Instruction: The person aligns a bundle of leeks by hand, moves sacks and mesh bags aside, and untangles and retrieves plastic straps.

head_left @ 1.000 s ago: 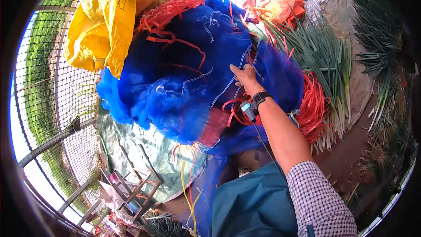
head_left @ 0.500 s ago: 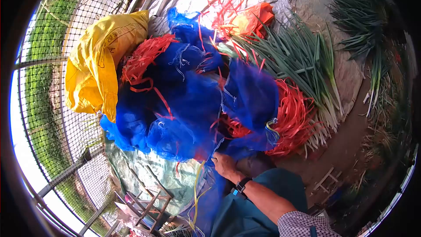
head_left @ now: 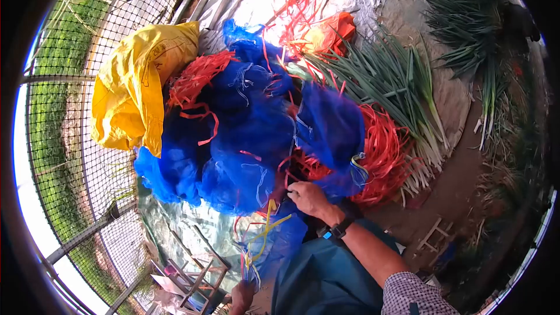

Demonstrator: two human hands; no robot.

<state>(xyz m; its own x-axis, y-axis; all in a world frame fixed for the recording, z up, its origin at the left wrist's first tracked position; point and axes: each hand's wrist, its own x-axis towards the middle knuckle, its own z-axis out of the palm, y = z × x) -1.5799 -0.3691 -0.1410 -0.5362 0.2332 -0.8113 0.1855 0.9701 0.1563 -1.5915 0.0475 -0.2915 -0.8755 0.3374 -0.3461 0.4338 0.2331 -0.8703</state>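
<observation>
A large heap of blue mesh netting (head_left: 239, 134) spreads in front of me, with white cords and red plastic strips tangled through it. My right hand (head_left: 312, 199) is closed in a pinch at the heap's near edge, beside a red strip; what lies between its fingertips is hard to make out. At the bottom, my left hand (head_left: 242, 294) shows partly, its fingers wrapped around a gathered end of a blue mesh bag (head_left: 283, 242). Yellow and white ties (head_left: 262, 239) hang by that hand. Part of the left hand is cut by shadow and blur.
A yellow sack (head_left: 131, 87) leans by the wire fence (head_left: 64, 140). Red strip bundles (head_left: 385, 157) lie right of the netting, beside green onions (head_left: 385, 76). More onions (head_left: 466, 17) lie farther right. A wooden frame (head_left: 198, 274) stands at the lower left.
My left hand has come into view at the bottom, holding the gathered mesh. My right hand has moved up and slightly right. The yellow tie has shifted, and the view has moved slightly.
</observation>
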